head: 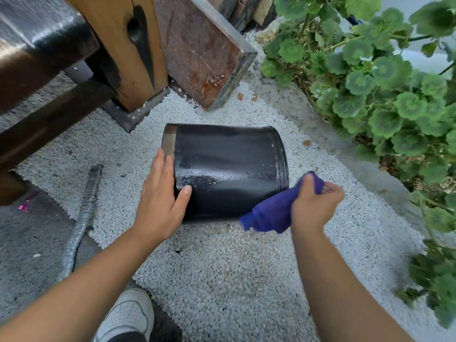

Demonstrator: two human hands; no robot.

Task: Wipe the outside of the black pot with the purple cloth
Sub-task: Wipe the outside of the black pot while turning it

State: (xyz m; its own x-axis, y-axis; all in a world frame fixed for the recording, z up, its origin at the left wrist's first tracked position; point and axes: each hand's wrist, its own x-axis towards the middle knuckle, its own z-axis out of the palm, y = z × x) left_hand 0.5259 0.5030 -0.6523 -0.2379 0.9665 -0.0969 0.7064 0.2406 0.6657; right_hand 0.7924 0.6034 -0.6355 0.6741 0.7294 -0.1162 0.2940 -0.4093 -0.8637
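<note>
The black pot [229, 159] lies on its side on white gravel, its open rim to the left and its ribbed base end to the right. Pale dusty smears show on its near left wall. My left hand [161, 193] rests flat on the pot's left end, fingers spread over the rim band and thumb on the wall. My right hand [314, 206] grips the bunched purple cloth [274, 209] at the pot's lower right corner, the cloth touching the base edge and hanging toward the gravel.
A rusty stone slab [204, 53] and a wooden post [128, 48] stand just behind the pot. A grey corrugated hose [81, 218] runs along the left. Leafy green plants [370, 77] fill the right side. My white shoe [128, 314] is at the bottom.
</note>
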